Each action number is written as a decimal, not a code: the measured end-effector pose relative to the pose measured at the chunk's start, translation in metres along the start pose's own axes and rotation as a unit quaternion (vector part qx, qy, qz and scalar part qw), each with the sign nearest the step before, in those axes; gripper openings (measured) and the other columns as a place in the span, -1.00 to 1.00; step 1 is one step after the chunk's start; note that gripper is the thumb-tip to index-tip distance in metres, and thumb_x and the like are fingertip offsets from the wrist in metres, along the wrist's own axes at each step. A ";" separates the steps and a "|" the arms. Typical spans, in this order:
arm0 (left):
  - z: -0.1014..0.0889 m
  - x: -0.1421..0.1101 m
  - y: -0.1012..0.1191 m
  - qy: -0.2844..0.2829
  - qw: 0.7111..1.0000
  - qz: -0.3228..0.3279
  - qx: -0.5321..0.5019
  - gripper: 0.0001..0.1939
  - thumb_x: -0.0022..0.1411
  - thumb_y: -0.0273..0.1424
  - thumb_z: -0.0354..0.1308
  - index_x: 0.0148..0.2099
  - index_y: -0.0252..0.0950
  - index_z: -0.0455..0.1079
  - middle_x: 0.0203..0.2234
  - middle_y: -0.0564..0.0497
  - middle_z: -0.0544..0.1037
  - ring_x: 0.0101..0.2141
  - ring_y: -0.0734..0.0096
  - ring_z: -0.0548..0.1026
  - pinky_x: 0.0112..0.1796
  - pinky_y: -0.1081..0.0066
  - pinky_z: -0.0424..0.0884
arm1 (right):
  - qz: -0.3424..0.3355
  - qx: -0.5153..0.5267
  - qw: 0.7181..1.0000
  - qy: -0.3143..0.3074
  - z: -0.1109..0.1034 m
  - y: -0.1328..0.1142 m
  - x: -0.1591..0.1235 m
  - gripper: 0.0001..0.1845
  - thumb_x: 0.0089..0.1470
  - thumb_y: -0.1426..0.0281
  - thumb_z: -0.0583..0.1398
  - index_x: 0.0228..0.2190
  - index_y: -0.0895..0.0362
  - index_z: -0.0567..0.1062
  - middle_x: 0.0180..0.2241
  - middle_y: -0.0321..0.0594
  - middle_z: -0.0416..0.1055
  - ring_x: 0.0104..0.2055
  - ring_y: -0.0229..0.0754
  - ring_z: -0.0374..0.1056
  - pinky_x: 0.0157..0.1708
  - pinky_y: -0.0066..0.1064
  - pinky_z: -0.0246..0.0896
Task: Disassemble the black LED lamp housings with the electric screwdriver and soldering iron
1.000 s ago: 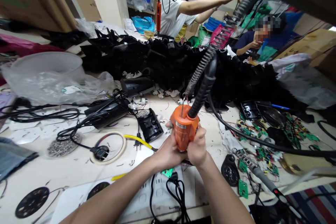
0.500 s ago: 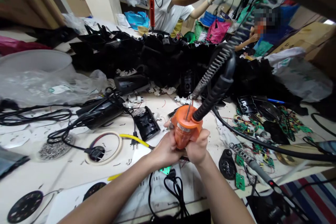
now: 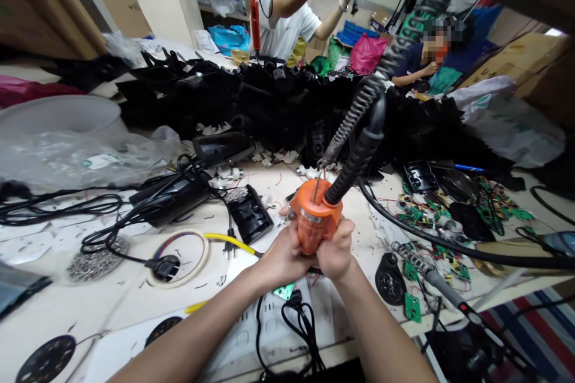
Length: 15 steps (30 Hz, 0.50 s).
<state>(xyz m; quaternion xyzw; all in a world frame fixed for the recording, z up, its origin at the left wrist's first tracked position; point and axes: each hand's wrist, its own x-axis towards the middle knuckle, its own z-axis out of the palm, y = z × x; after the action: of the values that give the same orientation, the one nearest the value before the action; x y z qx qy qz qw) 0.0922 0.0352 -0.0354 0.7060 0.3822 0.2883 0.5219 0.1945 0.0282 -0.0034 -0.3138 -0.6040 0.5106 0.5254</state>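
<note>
An orange electric screwdriver (image 3: pixel 314 221) stands almost upright in front of me, its cable end toward my face, hung from a coiled spring (image 3: pixel 354 114). My right hand (image 3: pixel 335 254) is closed around its right side. Against its lower left side presses my left hand (image 3: pixel 283 257), fingers curled; what they hold is hidden behind the tool. The screwdriver's tip is out of sight. A dark edge and thin red wires show just under my hands. Near my wrists lie a green circuit board (image 3: pixel 284 292) and a black cable (image 3: pixel 308 335).
Black plastic housings (image 3: pixel 251 96) are heaped across the back. Left are a roll of tape (image 3: pixel 204 257), a screw pile (image 3: pixel 96 260) and an open black shell (image 3: pixel 249 215). Right lie circuit boards (image 3: pixel 431 221) and a soldering iron (image 3: pixel 442 287). Two people work beyond; one (image 3: pixel 287 18) raises both hands.
The screwdriver's cable end and spring have shifted slightly left; both my hands keep their hold. The co-worker in white has moved their hands left and apart, now with a dark strip visible.
</note>
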 end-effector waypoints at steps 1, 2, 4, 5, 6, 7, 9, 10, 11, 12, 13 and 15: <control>0.000 0.000 0.000 -0.001 1.000 -0.005 0.003 -0.85 -0.15 -0.60 0.13 -0.50 -0.26 0.27 -0.48 0.08 0.43 -0.34 0.31 0.43 -0.27 0.40 0.42 | 0.002 0.000 1.000 0.003 0.000 0.000 0.000 -0.08 0.00 -0.32 -0.16 -0.12 0.16 0.48 -0.63 -0.32 0.30 -0.65 -0.23 0.24 -0.62 -0.38 0.16; -0.001 0.000 0.000 -0.001 1.000 -0.009 0.004 -0.85 -0.14 -0.60 0.13 -0.50 -0.26 0.27 -0.48 0.09 0.42 -0.34 0.32 0.43 -0.28 0.40 0.42 | 0.005 -0.001 1.000 0.005 0.000 0.000 0.000 -0.08 0.00 -0.33 -0.16 -0.12 0.16 0.49 -0.63 -0.31 0.30 -0.64 -0.23 0.24 -0.62 -0.38 0.17; -0.001 0.000 0.000 -0.001 1.000 -0.011 0.006 -0.85 -0.14 -0.59 0.14 -0.50 -0.26 0.27 -0.49 0.09 0.42 -0.34 0.32 0.42 -0.28 0.40 0.42 | 0.008 -0.001 1.000 0.002 0.000 -0.001 0.000 -0.07 0.00 -0.33 -0.16 -0.13 0.16 0.49 -0.63 -0.31 0.30 -0.64 -0.22 0.24 -0.61 -0.38 0.17; -0.001 0.000 0.001 -0.002 1.000 -0.010 0.007 -0.85 -0.14 -0.59 0.14 -0.50 -0.27 0.27 -0.51 0.10 0.41 -0.34 0.33 0.42 -0.29 0.41 0.41 | 0.007 -0.002 1.000 0.000 0.000 -0.002 0.000 -0.07 0.00 -0.33 -0.17 -0.13 0.16 0.49 -0.63 -0.31 0.30 -0.63 -0.21 0.25 -0.61 -0.37 0.18; -0.002 0.000 0.001 -0.005 1.000 -0.012 0.006 -0.84 -0.14 -0.60 0.14 -0.51 -0.26 0.25 -0.52 0.10 0.40 -0.35 0.33 0.42 -0.29 0.41 0.41 | 0.004 -0.003 1.000 0.002 0.000 -0.002 0.001 -0.07 0.00 -0.33 -0.17 -0.12 0.16 0.50 -0.63 -0.30 0.30 -0.62 -0.21 0.25 -0.59 -0.36 0.18; -0.002 0.000 0.001 -0.008 1.000 -0.013 0.004 -0.84 -0.14 -0.60 0.14 -0.53 -0.27 0.24 -0.53 0.10 0.39 -0.36 0.34 0.42 -0.30 0.42 0.40 | -0.001 -0.004 1.000 0.006 0.000 -0.003 0.001 -0.07 0.00 -0.33 -0.17 -0.12 0.16 0.50 -0.62 -0.29 0.31 -0.61 -0.20 0.26 -0.58 -0.35 0.19; -0.002 0.000 0.001 -0.011 1.000 -0.015 -0.001 -0.82 -0.14 -0.60 0.14 -0.55 -0.27 0.22 -0.55 0.10 0.38 -0.39 0.36 0.41 -0.32 0.42 0.39 | -0.010 -0.008 1.000 0.012 0.001 -0.004 0.001 -0.06 0.00 -0.33 -0.18 -0.10 0.15 0.50 -0.58 -0.26 0.34 -0.57 -0.19 0.26 -0.53 -0.33 0.21; -0.002 0.000 0.001 -0.012 1.000 -0.015 -0.003 -0.82 -0.14 -0.60 0.14 -0.56 -0.27 0.21 -0.55 0.10 0.38 -0.39 0.37 0.41 -0.32 0.42 0.39 | -0.012 -0.009 1.000 0.013 0.002 -0.005 0.001 -0.06 0.00 -0.33 -0.18 -0.10 0.15 0.50 -0.55 -0.24 0.35 -0.56 -0.18 0.27 -0.52 -0.33 0.21; -0.002 0.000 0.001 -0.011 1.000 -0.013 -0.004 -0.82 -0.13 -0.60 0.14 -0.56 -0.27 0.21 -0.55 0.10 0.37 -0.40 0.37 0.41 -0.32 0.42 0.39 | -0.011 -0.008 1.000 0.013 0.002 -0.004 0.001 -0.05 0.00 -0.33 -0.18 -0.09 0.15 0.50 -0.55 -0.24 0.36 -0.55 -0.18 0.27 -0.52 -0.33 0.21; -0.002 -0.001 0.002 -0.010 1.000 -0.011 -0.004 -0.82 -0.13 -0.60 0.14 -0.56 -0.27 0.21 -0.55 0.10 0.37 -0.39 0.37 0.40 -0.32 0.42 0.39 | -0.008 -0.004 1.000 0.010 0.002 -0.004 0.001 -0.05 -0.01 -0.34 -0.18 -0.10 0.15 0.49 -0.55 -0.24 0.35 -0.56 -0.18 0.26 -0.54 -0.34 0.20; -0.002 -0.001 0.002 -0.008 1.000 -0.011 -0.003 -0.82 -0.13 -0.60 0.14 -0.56 -0.26 0.21 -0.55 0.10 0.36 -0.39 0.36 0.40 -0.31 0.41 0.39 | -0.001 0.004 1.000 0.008 0.002 -0.003 0.001 -0.05 -0.02 -0.34 -0.17 -0.11 0.15 0.49 -0.57 -0.25 0.34 -0.58 -0.20 0.25 -0.56 -0.35 0.19; -0.001 -0.001 0.004 0.000 1.000 -0.009 -0.001 -0.82 -0.13 -0.60 0.14 -0.55 -0.26 0.21 -0.54 0.10 0.35 -0.37 0.35 0.40 -0.30 0.41 0.40 | 0.017 0.029 0.999 0.009 0.001 0.000 0.001 -0.05 -0.06 -0.36 -0.17 -0.14 0.15 0.49 -0.61 -0.29 0.30 -0.63 -0.24 0.20 -0.62 -0.39 0.15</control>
<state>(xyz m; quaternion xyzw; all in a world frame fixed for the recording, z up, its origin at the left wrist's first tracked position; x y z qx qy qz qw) 0.0914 0.0344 -0.0310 0.7022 0.3881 0.2842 0.5249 0.1933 0.0287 -0.0032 -0.3131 -0.5785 0.5338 0.5313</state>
